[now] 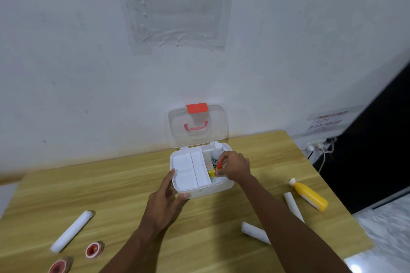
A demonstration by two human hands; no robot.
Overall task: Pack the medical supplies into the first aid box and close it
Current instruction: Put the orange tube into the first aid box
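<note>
The white first aid box [224,187] stands open on the wooden table, its clear lid [196,125] with red latch and handle leaning back against the wall. A white divided tray [190,169] fills its left half. In the right compartment stands a white bottle [216,155]. My right hand [235,166] is over that compartment, fingers shut on a small yellow item with a red cap [214,170]. My left hand [165,204] rests spread against the box's front left corner, thumb touching the wall.
Loose on the table [124,184]: a white roll [71,230] and two red tape rolls [95,249] at front left, two white rolls [255,232] and a yellow bottle [309,195] at right. The table's right edge drops to a floor.
</note>
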